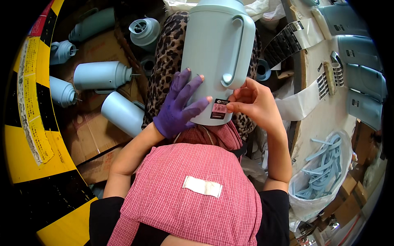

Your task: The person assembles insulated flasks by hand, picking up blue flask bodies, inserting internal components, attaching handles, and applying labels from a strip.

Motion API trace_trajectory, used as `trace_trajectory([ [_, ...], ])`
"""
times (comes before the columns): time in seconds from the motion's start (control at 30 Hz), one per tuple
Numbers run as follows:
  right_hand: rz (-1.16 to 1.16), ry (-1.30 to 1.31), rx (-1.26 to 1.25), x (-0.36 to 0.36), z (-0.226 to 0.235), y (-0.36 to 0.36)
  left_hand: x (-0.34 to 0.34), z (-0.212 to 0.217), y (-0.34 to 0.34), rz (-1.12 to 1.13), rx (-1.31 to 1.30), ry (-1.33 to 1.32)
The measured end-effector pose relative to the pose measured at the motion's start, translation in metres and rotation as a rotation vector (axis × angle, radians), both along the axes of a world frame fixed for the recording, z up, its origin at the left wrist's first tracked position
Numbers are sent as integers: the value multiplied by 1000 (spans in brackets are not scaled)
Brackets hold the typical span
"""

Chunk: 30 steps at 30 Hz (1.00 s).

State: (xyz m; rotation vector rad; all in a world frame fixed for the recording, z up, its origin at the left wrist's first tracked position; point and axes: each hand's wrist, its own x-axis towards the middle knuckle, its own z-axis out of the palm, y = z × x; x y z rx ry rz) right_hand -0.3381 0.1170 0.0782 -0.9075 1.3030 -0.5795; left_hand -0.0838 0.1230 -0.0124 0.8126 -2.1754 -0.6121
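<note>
A: What is the jug (213, 49) between the hands made of?

B: Smooth plastic by the look of it, pale blue with a soft matt sheen. The label (219, 108) under the right hand (256, 104) is glossy printed paper.

A: And the left hand (178, 106)?

B: It wears a purple knitted cloth glove with open fingertips. The right hand is bare.

A: Below the hands?

B: A pink checked cloth apron (193, 192), woven and matt. Left of the gloved hand lies rough brown cardboard (88, 135). Right of the bare hand hang shiny backing paper strips (303, 98).
</note>
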Motion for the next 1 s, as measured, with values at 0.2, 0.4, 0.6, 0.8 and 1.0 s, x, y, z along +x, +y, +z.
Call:
trace_trajectory([
  [0.2,-54,107,-122,11,3,8,-2,5,3,-8,-110,-83],
  [0.4,107,597,-327,6,-9,12,-2,3,3,10,-149,-228],
  [0.6,9,445,-896,13,-40,21,7,4,1,-36,-181,-165],
  [0.8,-362,693,-906,-104,-55,57,2,19,-123,34,956,1097],
  [1.0,-726,945,-943,-279,-47,15,-43,-3,-303,-239,393,142],
])
